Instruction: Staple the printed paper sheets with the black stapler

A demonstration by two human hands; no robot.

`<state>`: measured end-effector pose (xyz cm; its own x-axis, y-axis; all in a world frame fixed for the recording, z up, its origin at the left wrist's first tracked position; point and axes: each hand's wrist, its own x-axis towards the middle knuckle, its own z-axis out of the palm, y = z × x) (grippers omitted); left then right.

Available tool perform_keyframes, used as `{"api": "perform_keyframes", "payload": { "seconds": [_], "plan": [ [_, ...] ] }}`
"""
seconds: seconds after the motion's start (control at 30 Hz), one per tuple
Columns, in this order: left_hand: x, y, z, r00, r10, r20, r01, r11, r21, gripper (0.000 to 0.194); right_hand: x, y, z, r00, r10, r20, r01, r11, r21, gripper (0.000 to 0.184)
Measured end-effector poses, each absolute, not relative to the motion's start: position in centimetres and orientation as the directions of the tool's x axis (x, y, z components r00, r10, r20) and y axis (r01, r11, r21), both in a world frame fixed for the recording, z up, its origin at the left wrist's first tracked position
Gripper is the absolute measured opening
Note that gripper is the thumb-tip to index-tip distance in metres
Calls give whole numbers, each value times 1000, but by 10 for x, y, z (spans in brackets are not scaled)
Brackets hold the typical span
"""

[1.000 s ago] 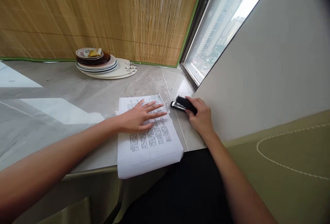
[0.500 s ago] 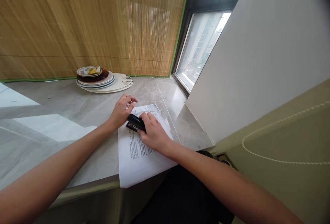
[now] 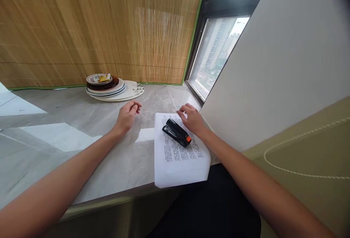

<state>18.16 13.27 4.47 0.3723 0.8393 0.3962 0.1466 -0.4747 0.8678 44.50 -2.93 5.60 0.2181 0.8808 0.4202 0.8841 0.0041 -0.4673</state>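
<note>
A black stapler (image 3: 177, 133) with an orange piece at its near end lies slantwise on printed sheets of paper (image 3: 182, 168). The sheets rest on the grey worktop, their near edge reaching the front edge. My right hand (image 3: 191, 119) is over the far right corner of the paper, just beyond the stapler and apart from it. Its fingers are loosely bent and spread, with nothing seen in them. To the left of the paper, my left hand (image 3: 127, 116) rests at the worktop with its fingers curled together; nothing shows in it.
Stacked plates (image 3: 109, 90) stand at the back, a crumpled yellow and white wrapper (image 3: 104, 78) on top. Behind them hangs a bamboo blind (image 3: 95, 30). A window (image 3: 216, 52) and a white wall (image 3: 287, 59) bound the right side. A beaded cord (image 3: 295, 172) hangs there.
My right hand has let go of the stapler, which now lies on the paper. The paper has shifted right and turned slightly. My left hand has come off the paper, its fingers now curled.
</note>
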Motion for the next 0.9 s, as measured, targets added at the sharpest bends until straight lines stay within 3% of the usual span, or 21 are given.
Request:
{"api": "perform_keyframes", "payload": {
  "seconds": [0.07, 0.17, 0.27, 0.37, 0.67, 0.9],
  "plan": [
    [181, 133, 46, 380, 867, 324, 18, -357, 934, 15, 449, -6, 41, 131, 925, 356, 937, 1, -350, 35],
    [183, 129, 50, 391, 895, 213, -179, -153, 972, 10, 453, 14, 17, 146, 971, 190, 966, -98, -239, 66],
    [184, 123, 60, 426, 901, 81, -397, 106, 912, 4, 456, 22, 6, 209, 974, 86, 964, -190, -189, 84],
    [180, 122, 75, 497, 865, 65, -549, 255, 796, 10, 440, 34, 10, 191, 981, 44, 968, -181, -172, 84],
    [151, 136, 99, 462, 857, 229, -744, 233, 626, 24, 291, 98, 26, 0, 995, 101, 945, 33, -324, 71],
    [138, 154, 99, 364, 886, 288, -785, 125, 607, 22, 288, 94, 22, -144, 976, 165, 920, 194, -341, 60]
  ]
}}
